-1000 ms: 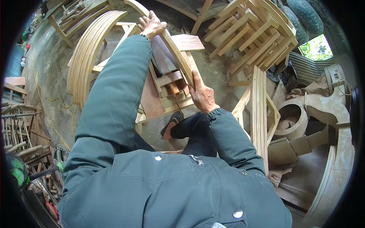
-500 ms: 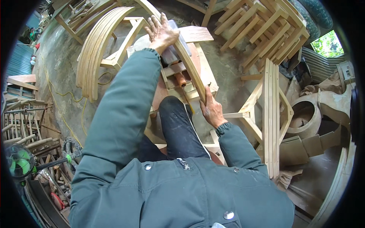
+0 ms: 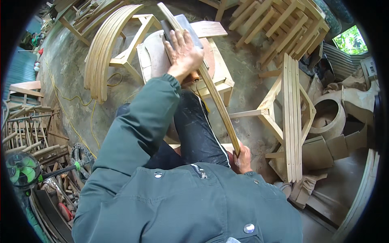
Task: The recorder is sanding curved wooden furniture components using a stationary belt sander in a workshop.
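Observation:
A long curved wooden strip (image 3: 210,85) runs from the top middle down to my right side. My right hand (image 3: 242,158) grips its near end beside my knee. My left hand (image 3: 184,50) lies flat with fingers spread on the strip and on a dark sanding machine (image 3: 178,28) that sits on a low wooden work stand (image 3: 221,73). The strip rests against that machine under my palm. My teal jacket sleeves and dark trousers fill the lower middle.
A stack of bent wooden arches (image 3: 103,52) stands at upper left. Wooden chair frames (image 3: 289,117) stand at right, more frames (image 3: 279,24) at the top right. A green fan (image 3: 20,170), a yellow cable (image 3: 77,117) and scrap tools lie at left.
My right hand has slid down the strip toward my body, from beside the machine to my knee. My left hand stays pressing on the strip at the machine. The view has shifted.

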